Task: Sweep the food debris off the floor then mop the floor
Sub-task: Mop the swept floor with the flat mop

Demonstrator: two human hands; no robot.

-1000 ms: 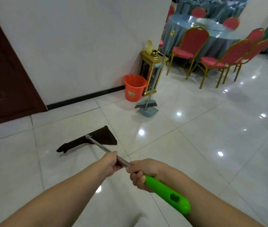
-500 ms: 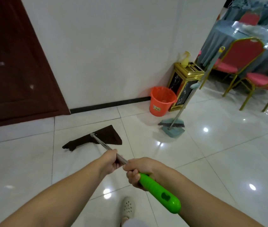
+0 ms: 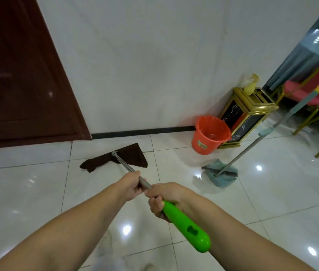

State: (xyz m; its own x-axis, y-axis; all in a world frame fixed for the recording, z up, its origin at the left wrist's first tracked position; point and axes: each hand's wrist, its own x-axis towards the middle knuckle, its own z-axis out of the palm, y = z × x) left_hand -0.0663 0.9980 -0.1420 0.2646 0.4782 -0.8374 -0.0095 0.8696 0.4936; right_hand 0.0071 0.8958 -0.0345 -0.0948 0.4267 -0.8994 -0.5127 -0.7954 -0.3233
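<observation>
Mop (image 3: 115,160) pushed nearer the wall (image 3: 145,65). Left hand (image 3: 132,185) clenched on shaft, right hand (image 3: 164,198) on green grip.

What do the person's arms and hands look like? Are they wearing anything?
Both arms are bare all the way up to where the picture ends: no sleeves show. The left hand and right hand have no gloves, and no rings, watch or bracelet can be seen. The fingernails on the right hand look short and plain.
</observation>
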